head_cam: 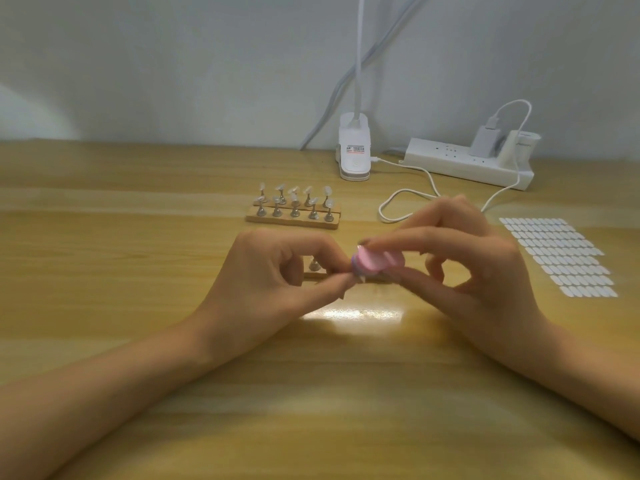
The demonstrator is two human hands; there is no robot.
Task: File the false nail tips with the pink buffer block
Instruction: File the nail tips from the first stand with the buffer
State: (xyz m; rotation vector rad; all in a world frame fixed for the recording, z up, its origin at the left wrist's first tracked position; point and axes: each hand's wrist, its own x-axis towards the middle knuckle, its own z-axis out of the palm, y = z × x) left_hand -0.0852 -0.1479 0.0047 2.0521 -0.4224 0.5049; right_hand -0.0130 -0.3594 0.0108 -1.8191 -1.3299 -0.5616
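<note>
My right hand (460, 258) pinches the pink buffer block (479, 261) between thumb and fingers at the table's middle. The block is blurred and lies against what my left hand (277, 271) pinches at its fingertips, a small nail tip stand (360, 277) mostly hidden by fingers and block. Behind my left hand another metal stand (314, 265) rises from a wooden strip (317, 276). Farther back, two wooden strips (292, 218) carry several metal stands topped with clear false nail tips (294, 195).
A sheet of white adhesive tabs (557, 256) lies to the right. At the back stand a white clip lamp base (354, 150) and a white power strip (467, 162) with plugged chargers; a white cable (408, 202) loops between them on the wooden table (138, 237).
</note>
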